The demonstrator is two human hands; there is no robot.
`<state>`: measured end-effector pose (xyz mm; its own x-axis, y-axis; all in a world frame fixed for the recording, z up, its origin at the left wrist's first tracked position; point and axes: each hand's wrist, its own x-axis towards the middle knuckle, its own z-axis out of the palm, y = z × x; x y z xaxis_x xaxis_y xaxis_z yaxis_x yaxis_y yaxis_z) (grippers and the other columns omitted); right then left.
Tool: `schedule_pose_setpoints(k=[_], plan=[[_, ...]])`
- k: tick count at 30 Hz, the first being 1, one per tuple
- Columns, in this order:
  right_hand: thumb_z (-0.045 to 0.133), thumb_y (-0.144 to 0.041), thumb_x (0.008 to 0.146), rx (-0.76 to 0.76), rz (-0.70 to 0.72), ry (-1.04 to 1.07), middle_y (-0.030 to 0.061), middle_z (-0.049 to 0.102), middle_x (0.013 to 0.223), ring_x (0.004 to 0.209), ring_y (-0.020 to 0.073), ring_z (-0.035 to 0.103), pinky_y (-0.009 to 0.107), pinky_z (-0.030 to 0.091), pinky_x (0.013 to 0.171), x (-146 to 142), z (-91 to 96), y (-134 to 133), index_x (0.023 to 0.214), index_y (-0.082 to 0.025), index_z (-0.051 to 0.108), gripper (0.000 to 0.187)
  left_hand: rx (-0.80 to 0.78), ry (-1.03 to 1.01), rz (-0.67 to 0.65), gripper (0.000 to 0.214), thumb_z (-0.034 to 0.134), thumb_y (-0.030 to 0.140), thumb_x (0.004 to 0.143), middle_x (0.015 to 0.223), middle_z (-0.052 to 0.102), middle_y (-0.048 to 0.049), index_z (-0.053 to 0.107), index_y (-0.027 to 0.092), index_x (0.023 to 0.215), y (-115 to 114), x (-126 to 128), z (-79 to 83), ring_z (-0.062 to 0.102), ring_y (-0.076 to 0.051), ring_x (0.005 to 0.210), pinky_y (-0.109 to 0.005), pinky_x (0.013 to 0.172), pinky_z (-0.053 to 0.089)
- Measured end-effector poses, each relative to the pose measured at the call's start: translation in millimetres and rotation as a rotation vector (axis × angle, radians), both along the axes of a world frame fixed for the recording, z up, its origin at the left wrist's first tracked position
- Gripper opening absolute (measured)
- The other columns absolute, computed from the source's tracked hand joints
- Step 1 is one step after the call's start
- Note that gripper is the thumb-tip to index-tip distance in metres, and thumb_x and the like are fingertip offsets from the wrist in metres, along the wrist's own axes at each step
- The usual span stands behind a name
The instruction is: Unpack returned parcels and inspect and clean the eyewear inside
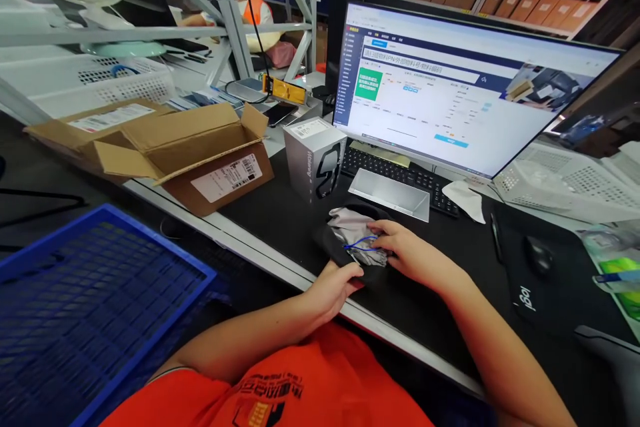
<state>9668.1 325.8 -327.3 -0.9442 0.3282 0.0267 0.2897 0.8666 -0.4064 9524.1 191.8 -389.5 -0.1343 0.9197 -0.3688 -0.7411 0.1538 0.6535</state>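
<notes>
A dark fabric pouch (353,228) lies over the desk edge in front of me, its grey crumpled lining showing and a thin blue cord (361,241) across it. My left hand (331,290) is closed on the pouch's near edge, thumb on top. From the right, my right hand (413,252) pinches the lining's side near the cord; its fingertips are partly hidden in the fabric. Just behind the pouch stands a grey printed box (313,163). A shallow silver-grey box piece (390,193) sits to the right of it, in front of the keyboard (425,181).
An open cardboard carton (220,177) with a label sits at left, above a blue plastic crate (100,313). A large monitor (450,93) rises behind the keyboard. The mouse (539,253) rests at right. A person in an orange vest (256,8) is beyond the metal frame.
</notes>
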Motion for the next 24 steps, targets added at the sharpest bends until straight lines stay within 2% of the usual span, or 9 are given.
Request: schedule_pose_setpoints(k=[3, 6, 8, 11, 13, 15, 17, 20, 24], plan=[[0.05, 0.007, 0.076, 0.008, -0.008, 0.072, 0.0126, 0.06, 0.135, 0.126, 0.0236, 0.057, 0.041, 0.045, 0.109, -4, -2.4, 4, 0.107, -0.017, 0.073, 0.045, 0.008, 0.023, -0.014, 0.036, 0.073, 0.016, 0.063, 0.105, 0.074, -0.0091, 0.069, 0.015, 0.099, -1, 0, -2.9, 0.067, -0.027, 0.109, -0.045, 0.098, 0.053], [0.049, 0.002, 0.079, -0.08, -0.053, 0.193, 0.0103, 0.067, 0.12, 0.111, 0.0207, 0.063, 0.037, 0.049, 0.099, -5, 0.3, 10, 0.103, -0.017, 0.071, 0.038, 0.007, 0.028, -0.037, 0.031, 0.075, 0.017, 0.064, 0.107, 0.074, -0.0108, 0.07, 0.014, 0.095, 2, 2, 0.0, 0.066, -0.028, 0.114, -0.046, 0.102, 0.052], [0.05, -0.007, 0.084, -0.168, -0.144, 0.292, 0.009, 0.069, 0.111, 0.104, 0.0206, 0.063, 0.037, 0.049, 0.094, -4, 2.2, 14, 0.101, -0.018, 0.07, 0.028, -0.002, 0.031, -0.051, 0.035, 0.076, 0.015, 0.065, 0.109, 0.074, -0.0108, 0.07, 0.015, 0.099, 6, 4, 5.1, 0.065, -0.028, 0.117, -0.046, 0.103, 0.051], [0.055, -0.029, 0.09, -0.463, -0.363, 0.418, 0.0055, 0.071, 0.095, 0.085, 0.0192, 0.064, 0.033, 0.051, 0.079, 2, 5.9, 18, 0.097, -0.019, 0.07, 0.02, -0.037, 0.037, -0.068, 0.039, 0.08, 0.013, 0.069, 0.118, 0.073, -0.0108, 0.069, 0.018, 0.106, 14, 5, 12.7, 0.064, -0.027, 0.119, -0.045, 0.104, 0.052], [0.061, -0.044, 0.086, -0.703, -0.532, 0.491, 0.0024, 0.07, 0.081, 0.065, 0.0155, 0.06, 0.027, 0.049, 0.061, 11, 12.0, 22, 0.094, -0.019, 0.069, 0.027, -0.07, 0.033, -0.1, 0.034, 0.081, 0.017, 0.074, 0.124, 0.071, -0.0124, 0.069, 0.017, 0.106, 21, 2, 15.7, 0.064, -0.026, 0.12, -0.044, 0.105, 0.052], [0.069, -0.052, 0.08, -0.828, -0.665, 0.576, 0.0, 0.067, 0.072, 0.053, 0.0123, 0.053, 0.023, 0.043, 0.05, 25, 22.9, 25, 0.092, -0.021, 0.069, 0.034, -0.1, 0.016, -0.16, 0.028, 0.08, 0.022, 0.08, 0.125, 0.07, -0.0151, 0.069, 0.014, 0.105, 27, -3, 17.2, 0.066, -0.025, 0.117, -0.043, 0.106, 0.051], [0.077, -0.051, 0.074, -0.829, -0.746, 0.672, -0.0002, 0.067, 0.071, 0.054, 0.0125, 0.055, 0.023, 0.042, 0.05, 44, 37.0, 27, 0.09, -0.022, 0.07, 0.035, -0.128, -0.016, -0.212, 0.025, 0.078, 0.024, 0.084, 0.12, 0.071, -0.0174, 0.069, 0.011, 0.103, 32, -10, 18.1, 0.07, -0.024, 0.109, -0.043, 0.106, 0.051], [0.083, -0.045, 0.069, -0.751, -0.817, 0.865, 0.0045, 0.072, 0.081, 0.069, 0.0186, 0.066, 0.03, 0.05, 0.062, 75, 55.7, 28, 0.089, -0.023, 0.072, 0.032, -0.172, -0.076, -0.211, 0.021, 0.077, 0.019, 0.084, 0.113, 0.074, -0.0171, 0.068, 0.009, 0.101, 34, -14, 18.1, 0.074, -0.023, 0.1, -0.042, 0.105, 0.053], [0.089, -0.038, 0.062, -0.598, -0.847, 1.094, 0.0112, 0.074, 0.091, 0.085, 0.026, 0.07, 0.039, 0.052, 0.072, 110, 57.1, 27, 0.085, -0.022, 0.074, 0.032, -0.221, -0.114, -0.13, 0.014, 0.073, 0.012, 0.085, 0.11, 0.075, -0.0158, 0.069, 0.009, 0.098, 30, -3, 13.4, 0.075, -0.021, 0.097, -0.038, 0.105, 0.053]])
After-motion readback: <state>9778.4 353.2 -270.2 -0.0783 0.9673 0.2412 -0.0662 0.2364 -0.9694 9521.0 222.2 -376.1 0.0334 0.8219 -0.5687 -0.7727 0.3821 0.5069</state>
